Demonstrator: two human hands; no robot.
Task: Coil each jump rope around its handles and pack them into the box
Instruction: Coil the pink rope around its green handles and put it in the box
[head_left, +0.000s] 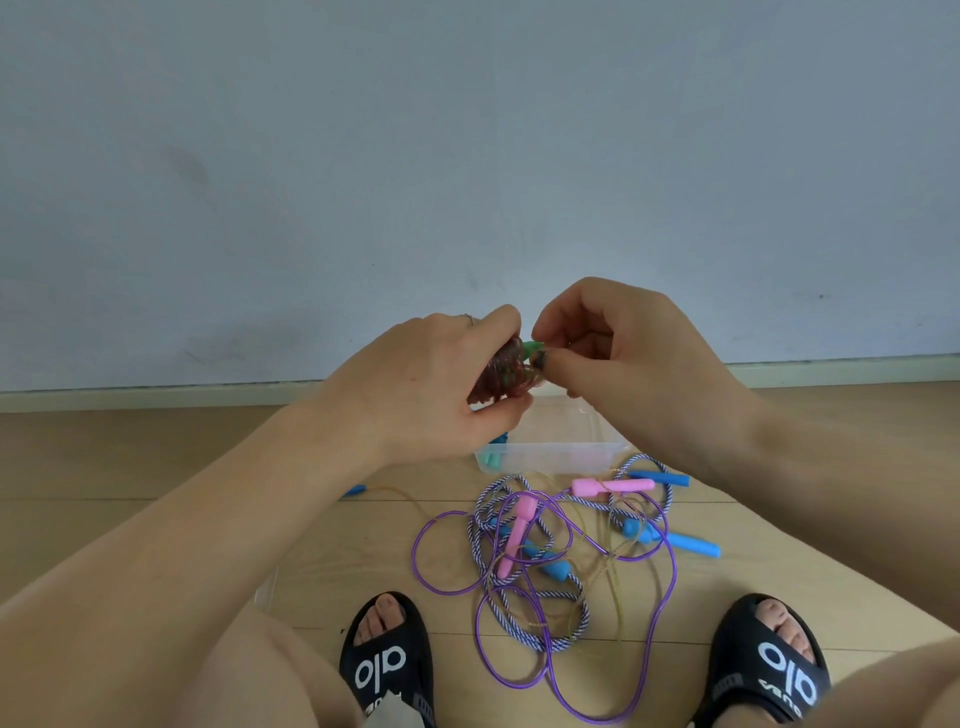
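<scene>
I am seated low, looking down at my 2 hands held up in front of a pale wall. My left hand (436, 384) is wrapped around a red coil (506, 375), a jump rope already wound tight around its green handles (532, 347), whose tips poke out at 3 o'clock of the bundle. My right hand (618, 353) meets it there, thumb and forefinger pinching the loose end of the rope against the handles.

Below my hands, at 6 o'clock, a clear box (558, 452) sits on the wood floor (156, 467); something teal and blue shows at its left end (I cannot tell what).

Nearer my feet lies a tangle of ropes not yet coiled: a thin purple rope (519, 680) with pink handles (613, 487), a blue-and-white braid (524, 636), a pale yellowish cord, and blue handles (675, 540) at 3 o'clock of the pile. 1 more blue handle (355, 490) lies apart at 9 o'clock. My black slides (387, 670) frame the pile.

I judge the red coil light and springy: the plastic cord will likely want to unwind, so the hold belongs across the wraps, with the end tucked. The braid looks soft and limp; the purple rope looks slick and stiffer. Each is best taken by its handles first.
</scene>
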